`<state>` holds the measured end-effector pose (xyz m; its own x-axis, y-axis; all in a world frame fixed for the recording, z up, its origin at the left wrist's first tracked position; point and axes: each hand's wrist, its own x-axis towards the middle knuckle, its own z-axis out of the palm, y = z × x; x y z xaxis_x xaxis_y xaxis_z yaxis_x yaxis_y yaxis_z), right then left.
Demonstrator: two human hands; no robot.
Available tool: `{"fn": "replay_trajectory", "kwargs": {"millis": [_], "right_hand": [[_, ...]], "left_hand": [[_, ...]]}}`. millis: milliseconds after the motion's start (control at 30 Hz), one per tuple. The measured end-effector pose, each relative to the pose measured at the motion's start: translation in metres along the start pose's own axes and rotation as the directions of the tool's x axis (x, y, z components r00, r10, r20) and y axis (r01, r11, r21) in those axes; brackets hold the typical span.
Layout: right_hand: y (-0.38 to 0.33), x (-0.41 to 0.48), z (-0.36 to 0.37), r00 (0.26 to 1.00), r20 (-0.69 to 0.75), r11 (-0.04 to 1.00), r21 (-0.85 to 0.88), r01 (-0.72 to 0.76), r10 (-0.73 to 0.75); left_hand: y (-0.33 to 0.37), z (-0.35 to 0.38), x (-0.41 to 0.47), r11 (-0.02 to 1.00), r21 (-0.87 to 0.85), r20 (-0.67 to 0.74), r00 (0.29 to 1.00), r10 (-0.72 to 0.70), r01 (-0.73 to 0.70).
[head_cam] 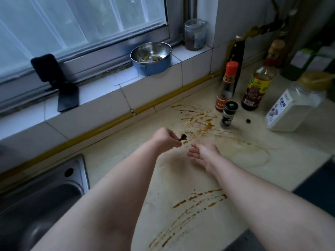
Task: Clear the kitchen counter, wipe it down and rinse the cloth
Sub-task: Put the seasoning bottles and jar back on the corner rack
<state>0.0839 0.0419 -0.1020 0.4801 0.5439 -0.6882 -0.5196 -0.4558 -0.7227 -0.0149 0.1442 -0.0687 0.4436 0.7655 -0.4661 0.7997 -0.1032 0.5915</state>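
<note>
Small dark brown scrap (182, 137), shrivelled, w/ a thin stalk: pinched at the stalk end by left hand (167, 137), fingers closed on it, held just above the pale cream counter (208, 176). What it is exactly can't be told; prob. dried spice or food bit. Judged v. light, dry, maybe brittle, so a fingertip pinch is enough; a hard squeeze may crumble it.

Right hand (203, 153) is just beside, open, palm up and cupped, holding nothing, as if to receive scraps.

Counter is smeared w/ orange-brown sauce streaks (197, 120) beyond the hands and again near the front edge. Stains look partly dried; likely need a wet cloth and some pressure. No cloth is seen.

At right, well apart from hands: small black-capped spice jar (228, 115), red-capped dark sauce bottle (225, 87), taller brown bottle w/ yellow label (257, 87), clear tub of white powder (293, 107). Glass is judged smooth, possibly greasy; best gripped at the body, not the cap.

Steel sink (41, 200) at left.
</note>
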Motion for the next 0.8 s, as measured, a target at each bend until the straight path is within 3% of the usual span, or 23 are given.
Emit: {"fn": "replay_trajectory", "kwargs": {"millis": [333,533,800], "right_hand": [[0.01,-0.054,-0.008,0.991,-0.008,0.915,0.386,-0.12,0.134],[0.011,-0.052,-0.045,0.988,-0.108,0.957,0.278,-0.081,0.115],[-0.017,-0.02,-0.149,0.975,-0.209,0.972,0.233,-0.026,0.076]], "left_hand": [[0.02,0.014,-0.049,0.978,0.026,0.215,0.956,0.198,-0.208],[0.038,0.026,-0.049,0.979,-0.003,0.074,0.977,0.202,-0.203],[0.106,0.095,-0.016,0.981,0.04,0.124,0.975,0.182,-0.188]]}}
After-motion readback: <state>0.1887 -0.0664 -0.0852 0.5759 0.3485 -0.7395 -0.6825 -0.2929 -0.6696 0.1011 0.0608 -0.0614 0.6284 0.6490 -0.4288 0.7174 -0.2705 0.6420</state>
